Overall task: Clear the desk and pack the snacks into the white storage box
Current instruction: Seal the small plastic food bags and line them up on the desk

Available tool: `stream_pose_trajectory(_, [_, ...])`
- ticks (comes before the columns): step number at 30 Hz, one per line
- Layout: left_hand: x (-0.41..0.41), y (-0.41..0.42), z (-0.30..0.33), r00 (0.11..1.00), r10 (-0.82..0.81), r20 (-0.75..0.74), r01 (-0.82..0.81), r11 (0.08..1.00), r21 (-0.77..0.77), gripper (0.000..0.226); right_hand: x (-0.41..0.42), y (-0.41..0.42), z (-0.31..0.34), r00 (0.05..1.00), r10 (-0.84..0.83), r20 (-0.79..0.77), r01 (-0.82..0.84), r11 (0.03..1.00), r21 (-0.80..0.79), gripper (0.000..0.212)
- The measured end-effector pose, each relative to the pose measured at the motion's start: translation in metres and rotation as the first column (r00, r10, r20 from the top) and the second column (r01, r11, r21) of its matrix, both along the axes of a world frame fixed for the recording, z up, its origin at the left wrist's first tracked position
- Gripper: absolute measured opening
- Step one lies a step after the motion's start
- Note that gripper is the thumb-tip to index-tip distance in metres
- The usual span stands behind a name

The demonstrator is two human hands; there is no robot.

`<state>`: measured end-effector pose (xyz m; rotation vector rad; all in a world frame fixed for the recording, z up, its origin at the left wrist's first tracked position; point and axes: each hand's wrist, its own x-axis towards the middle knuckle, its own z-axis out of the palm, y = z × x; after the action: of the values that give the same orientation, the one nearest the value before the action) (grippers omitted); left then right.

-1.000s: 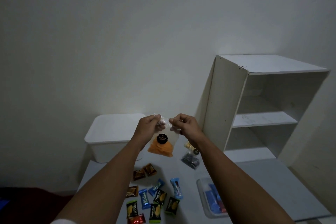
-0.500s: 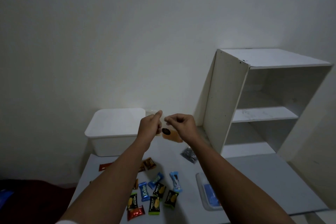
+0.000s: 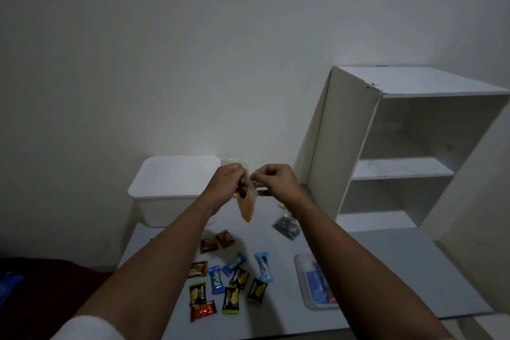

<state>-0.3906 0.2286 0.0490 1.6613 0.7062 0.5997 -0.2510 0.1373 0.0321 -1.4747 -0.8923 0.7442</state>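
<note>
My left hand (image 3: pixel 227 183) and my right hand (image 3: pixel 276 182) both pinch the top of a small clear bag of orange snacks (image 3: pixel 246 205), held in the air above the desk. The bag hangs edge-on, its point down. Behind my left hand stands the white storage box (image 3: pixel 171 190) with its lid on, at the desk's back left. Several small wrapped snacks (image 3: pixel 229 276) in brown, blue, green and red lie on the grey desk (image 3: pixel 386 257) below my arms. A dark snack packet (image 3: pixel 287 226) lies under my right wrist.
A white open shelf unit (image 3: pixel 400 152) stands at the back right of the desk. A clear tray (image 3: pixel 309 295) with blue and red packets sits near the front right, partly hidden by my right forearm. A dark red surface (image 3: pixel 41 284) lies left of the desk.
The bag has turned from face-on to edge-on while both hands keep pinching its top. My hands have drifted slightly right, in front of the box's right end.
</note>
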Motion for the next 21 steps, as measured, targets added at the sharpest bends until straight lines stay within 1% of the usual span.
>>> stream_pose_trajectory(3, [0.004,0.003,0.004,1.0,-0.013,-0.017,0.014,0.997,0.082,0.036,0.003,-0.003,0.002,1.0,-0.01,-0.028,0.01,1.0,-0.013,0.018])
stream_pose_trajectory(6, [0.006,0.008,0.001,0.997,-0.06,-0.041,0.063,0.995,0.072,0.032,0.005,-0.006,0.003,0.997,0.039,-0.061,-0.042,0.999,-0.033,0.025])
stream_pose_trajectory(8, [0.007,0.012,-0.003,0.996,-0.068,-0.062,0.072,0.995,0.066,0.033,0.008,-0.007,0.002,0.995,0.079,-0.06,-0.082,0.995,-0.055,0.025])
stream_pose_trajectory(11, [0.011,0.016,-0.008,0.993,-0.069,-0.093,0.08,0.989,0.123,0.034,0.01,-0.006,-0.001,0.994,0.098,-0.058,-0.102,0.991,-0.082,0.027])
stream_pose_trajectory(13, [0.013,0.02,-0.01,0.991,-0.077,-0.108,0.091,0.986,0.137,0.033,0.011,-0.002,-0.005,0.994,0.094,-0.053,-0.098,0.992,-0.083,0.025])
stream_pose_trajectory(16, [0.016,0.027,-0.016,0.985,-0.09,-0.144,0.11,0.985,0.135,0.031,0.016,0.002,-0.012,0.993,0.089,-0.073,-0.097,0.99,-0.1,0.014])
stream_pose_trajectory(18, [0.016,0.034,-0.025,0.981,-0.106,-0.163,0.127,0.984,0.125,0.028,0.018,0.006,-0.017,0.996,0.081,-0.048,-0.087,0.987,-0.134,0.013])
stream_pose_trajectory(21, [0.018,0.039,-0.041,0.981,-0.093,-0.17,0.116,0.984,0.134,0.026,0.018,0.017,-0.028,0.997,0.011,0.08,0.001,0.99,-0.139,0.013])
